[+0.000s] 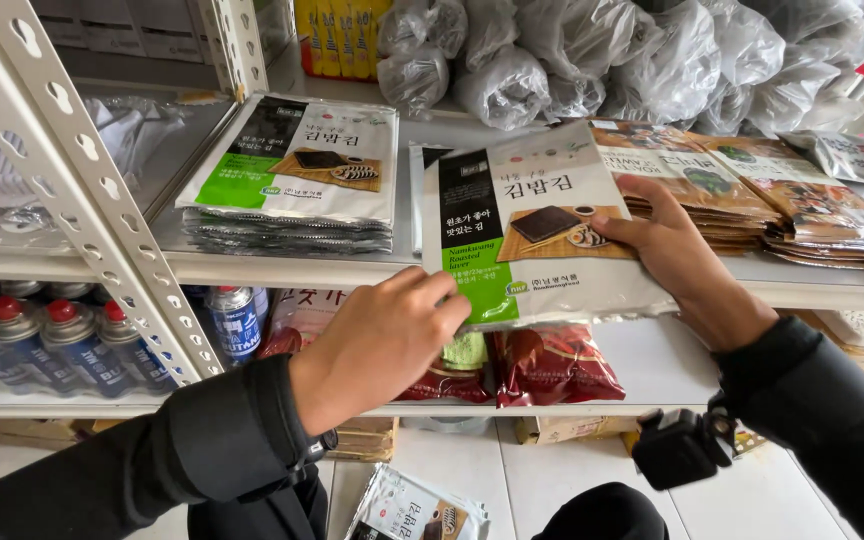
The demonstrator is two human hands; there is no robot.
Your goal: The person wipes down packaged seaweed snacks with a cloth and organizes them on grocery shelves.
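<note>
Seaweed packet, held flat mid-frame above the shelf, was pinched by left fingers at its lower edge and steadied by the spread right hand; keeping it level seemed wise.

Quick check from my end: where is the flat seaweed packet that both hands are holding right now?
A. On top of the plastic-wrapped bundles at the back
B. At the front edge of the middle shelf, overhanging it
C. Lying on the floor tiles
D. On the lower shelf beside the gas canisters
B: the seaweed packet sits at the middle shelf's front edge, overhanging it, with the left hand on its lower corner and the right hand on its right side.
</note>
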